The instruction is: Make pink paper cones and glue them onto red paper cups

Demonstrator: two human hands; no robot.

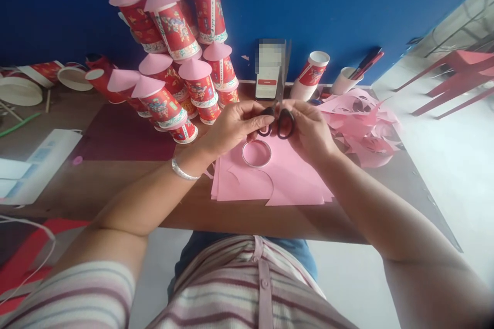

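Black-handled scissors [286, 124] are held upright over the paper, blades pointing away from me and slightly apart. My left hand [247, 121], with a silver bangle at its wrist, pinches one handle loop. On the other loop, my right hand [306, 123] has its fingers closed. Beneath both hands lies a stack of pink paper sheets [297, 185], with curved cuts along its near part. A thin round ring [257, 165] rests on the top sheet, just below the scissors.
Stacked red paper cups [175, 31] with pink cone tops stand at back left. Behind the scissors a phone [266, 72] leans on the blue wall. To its right are a cup [313, 69], a pen holder [343, 81] and pink scraps [363, 128]. A red stool [463, 69] stands beyond.
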